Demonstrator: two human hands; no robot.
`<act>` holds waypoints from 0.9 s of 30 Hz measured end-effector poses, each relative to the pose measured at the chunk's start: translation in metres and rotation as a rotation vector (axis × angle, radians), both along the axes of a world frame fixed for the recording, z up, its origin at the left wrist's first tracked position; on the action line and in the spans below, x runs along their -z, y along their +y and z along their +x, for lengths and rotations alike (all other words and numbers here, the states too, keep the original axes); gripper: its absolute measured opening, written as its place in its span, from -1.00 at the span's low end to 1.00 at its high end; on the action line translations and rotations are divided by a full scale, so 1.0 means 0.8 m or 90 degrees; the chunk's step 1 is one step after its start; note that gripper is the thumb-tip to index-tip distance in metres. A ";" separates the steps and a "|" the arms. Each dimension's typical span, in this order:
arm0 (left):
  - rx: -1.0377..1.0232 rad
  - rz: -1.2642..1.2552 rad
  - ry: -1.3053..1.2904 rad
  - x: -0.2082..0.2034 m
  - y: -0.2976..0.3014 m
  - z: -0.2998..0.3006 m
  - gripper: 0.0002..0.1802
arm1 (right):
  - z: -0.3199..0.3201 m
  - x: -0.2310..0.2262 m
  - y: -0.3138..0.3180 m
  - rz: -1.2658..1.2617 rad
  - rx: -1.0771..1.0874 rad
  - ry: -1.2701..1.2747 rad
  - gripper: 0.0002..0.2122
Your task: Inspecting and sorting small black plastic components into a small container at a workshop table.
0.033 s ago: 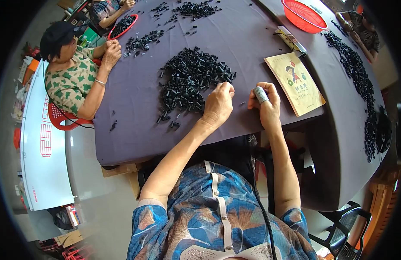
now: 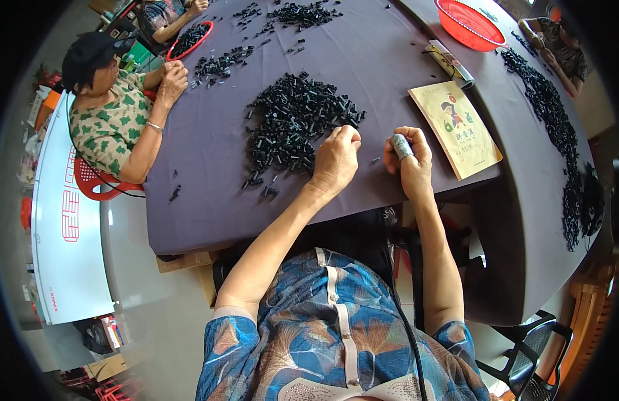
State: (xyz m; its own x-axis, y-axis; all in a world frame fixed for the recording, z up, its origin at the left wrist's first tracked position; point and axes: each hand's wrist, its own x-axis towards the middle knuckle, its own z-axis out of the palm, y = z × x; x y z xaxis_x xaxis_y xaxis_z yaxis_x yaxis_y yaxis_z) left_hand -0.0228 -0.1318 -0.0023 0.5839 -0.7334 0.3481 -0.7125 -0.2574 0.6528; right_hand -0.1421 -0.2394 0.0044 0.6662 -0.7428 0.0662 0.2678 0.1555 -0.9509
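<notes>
A heap of small black cylindrical parts (image 2: 292,127) lies on the grey-clothed table (image 2: 209,180). Close to the heap's right edge, my left hand (image 2: 336,160) is closed in a pinch; whatever its fingertips hold is too small or hidden. My right hand (image 2: 413,164) is closed too, its fingers curled in toward the thumb, which has grey wrapping (image 2: 401,146) around it. I cannot see what, if anything, is in this grip. Between the two hands a tiny loose piece (image 2: 375,160) rests on the cloth.
A yellow booklet (image 2: 455,130) lies right of my right hand, with a rolled magazine (image 2: 449,63) beyond. Farther off is a red basket (image 2: 470,27). More black parts (image 2: 546,113) line the right table. A co-worker (image 2: 109,113) sits at the left edge.
</notes>
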 end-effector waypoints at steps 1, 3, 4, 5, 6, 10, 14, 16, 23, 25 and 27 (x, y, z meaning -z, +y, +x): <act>0.000 -0.033 0.017 0.002 0.003 0.003 -0.93 | 0.000 -0.002 0.002 -0.031 0.013 0.055 -0.92; 0.007 -0.083 0.019 0.003 0.005 0.006 -0.91 | -0.002 0.000 -0.001 -0.035 0.025 0.089 -0.91; 0.008 -0.083 0.021 0.004 0.005 0.004 -0.91 | -0.002 0.002 -0.006 -0.008 0.022 0.067 -0.90; 0.012 -0.069 0.002 0.004 0.007 -0.001 -0.91 | -0.002 0.002 -0.007 0.021 0.026 0.045 -0.90; 0.017 -0.055 -0.016 0.002 0.007 -0.006 -0.92 | 0.000 0.003 -0.007 0.023 0.029 0.050 -0.90; -0.005 -0.011 -0.082 -0.001 0.008 -0.018 -0.95 | 0.004 0.005 -0.007 0.019 0.054 0.003 -0.90; 0.005 -0.076 -0.112 -0.006 0.016 -0.029 -0.94 | 0.003 0.001 -0.010 0.113 0.028 -0.065 -0.90; 0.004 -0.057 -0.151 -0.015 0.020 -0.045 -0.94 | 0.001 0.002 -0.012 0.127 0.021 -0.070 -0.90; -0.026 0.075 -0.252 -0.006 0.027 -0.080 -0.83 | -0.005 -0.009 -0.003 -0.107 0.018 0.167 -0.91; -0.022 0.091 -0.251 0.001 0.023 -0.077 -0.86 | -0.006 0.000 -0.004 -0.235 0.033 0.198 -0.92; -0.032 0.060 -0.210 0.003 0.018 -0.071 -0.88 | -0.004 0.002 -0.001 -0.258 0.040 0.194 -0.92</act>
State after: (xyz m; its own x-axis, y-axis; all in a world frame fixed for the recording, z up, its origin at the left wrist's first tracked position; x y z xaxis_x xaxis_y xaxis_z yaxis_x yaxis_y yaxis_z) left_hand -0.0800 -0.1172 -0.0044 0.4879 -0.7440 0.4565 -0.8659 -0.3460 0.3613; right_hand -0.1454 -0.2402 0.0027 0.6552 -0.7368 0.1667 -0.0335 -0.2488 -0.9680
